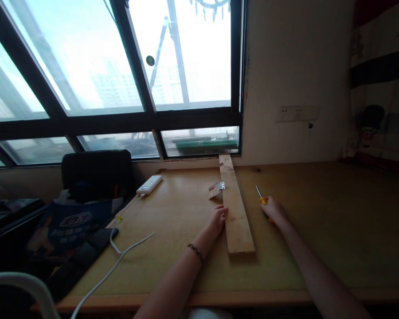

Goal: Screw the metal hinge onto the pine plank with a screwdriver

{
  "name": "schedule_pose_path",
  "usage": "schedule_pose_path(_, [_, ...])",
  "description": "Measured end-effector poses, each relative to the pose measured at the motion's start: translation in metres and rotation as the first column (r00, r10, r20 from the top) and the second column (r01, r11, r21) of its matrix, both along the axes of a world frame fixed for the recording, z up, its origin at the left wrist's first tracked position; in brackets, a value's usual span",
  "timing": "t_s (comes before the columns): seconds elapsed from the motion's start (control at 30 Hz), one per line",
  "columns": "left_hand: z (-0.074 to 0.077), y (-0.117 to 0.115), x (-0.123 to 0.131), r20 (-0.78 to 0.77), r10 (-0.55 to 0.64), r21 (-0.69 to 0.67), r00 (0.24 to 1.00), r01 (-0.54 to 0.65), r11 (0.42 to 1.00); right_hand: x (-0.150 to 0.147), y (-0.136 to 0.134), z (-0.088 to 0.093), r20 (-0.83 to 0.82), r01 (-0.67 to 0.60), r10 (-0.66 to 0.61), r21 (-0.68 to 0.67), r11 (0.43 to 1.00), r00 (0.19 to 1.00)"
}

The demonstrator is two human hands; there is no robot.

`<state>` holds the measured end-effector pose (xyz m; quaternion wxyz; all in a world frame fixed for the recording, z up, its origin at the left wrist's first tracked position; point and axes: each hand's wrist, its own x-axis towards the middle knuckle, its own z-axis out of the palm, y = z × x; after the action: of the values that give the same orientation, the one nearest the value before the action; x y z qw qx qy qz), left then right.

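The wooden plank [238,223] lies in the middle of the desk [335,221]. The left hand [217,219] rests at its left edge, fingers seemingly loose and flat. Just right of the plank, the right hand [275,211] has its fingers closed around a screwdriver [260,196].

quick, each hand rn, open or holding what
Left hand: open, fingertips against the left edge of the wooden plank, gripping nothing.
Right hand: closed on a yellow-handled screwdriver.
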<state>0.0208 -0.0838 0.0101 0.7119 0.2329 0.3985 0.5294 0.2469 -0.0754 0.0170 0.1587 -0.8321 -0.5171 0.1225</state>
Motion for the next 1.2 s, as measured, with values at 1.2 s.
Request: schedule_pose_path(1.2, [0.002,-0.001,0.000,-0.027,-0.047,0.053,0.999,0.048,0.997,-0.080,-0.035,-0.003,-0.658,-0.172,0.458,0.452,0.875,0.598])
